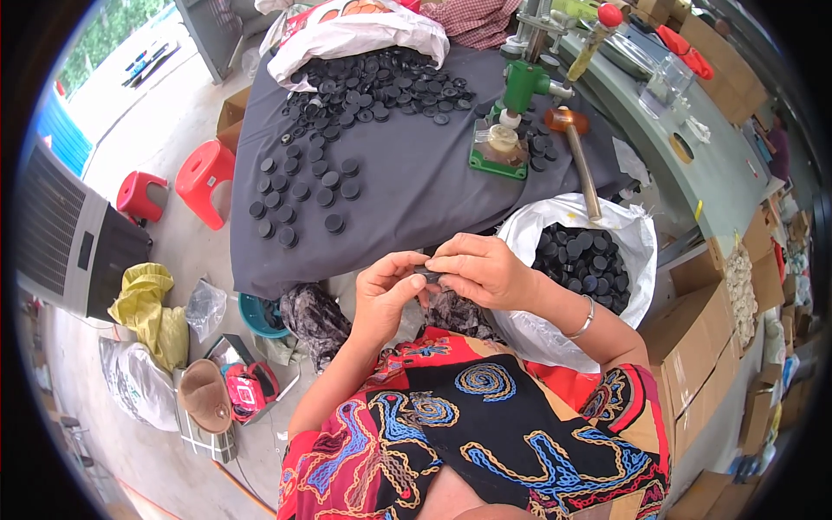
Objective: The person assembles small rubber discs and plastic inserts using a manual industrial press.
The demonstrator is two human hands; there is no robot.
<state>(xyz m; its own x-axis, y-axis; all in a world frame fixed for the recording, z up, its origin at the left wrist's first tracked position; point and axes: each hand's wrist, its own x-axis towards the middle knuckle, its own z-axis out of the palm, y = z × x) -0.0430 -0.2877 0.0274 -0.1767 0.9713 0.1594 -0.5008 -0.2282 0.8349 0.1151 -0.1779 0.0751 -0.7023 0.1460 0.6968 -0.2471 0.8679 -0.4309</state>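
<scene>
Both hands meet near the body, below the near edge of the grey-covered surface (416, 191). Left hand (386, 290) and right hand (481, 269) each have a grip pinching one small black cap (431, 276) between fingertips. Right: open white sack of black caps (585, 256). Far: loose caps (373, 87), green press (511, 121), hammer (576, 147).

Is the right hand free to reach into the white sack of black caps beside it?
Probably not yet: the right hand pinches a small black cap together with the left hand. The white sack gapes open close by.
</scene>
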